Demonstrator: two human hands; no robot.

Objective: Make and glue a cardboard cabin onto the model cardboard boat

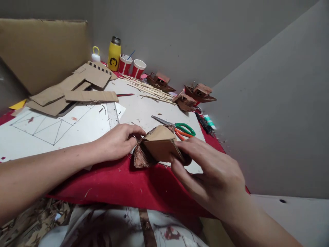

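Observation:
A small folded cardboard model [156, 145], brown with a tan top flap, sits at the near edge of the table. My right hand [208, 171] grips its right side, thumb and fingers pinched on the flap. My left hand [120, 140] rests on the table at the model's left side, fingers curled and touching its edge. Just behind the model lie scissors with green and orange handles [180, 129].
A red cloth [115, 181] covers the table under white sheets [64, 127] with drawn lines and a ruler [112, 115]. Cardboard pieces [77, 89] lie at back left, wooden sticks [149, 90] and finished cardboard boats [197, 94] farther back, beside a yellow bottle [113, 54] and paper cups [132, 67].

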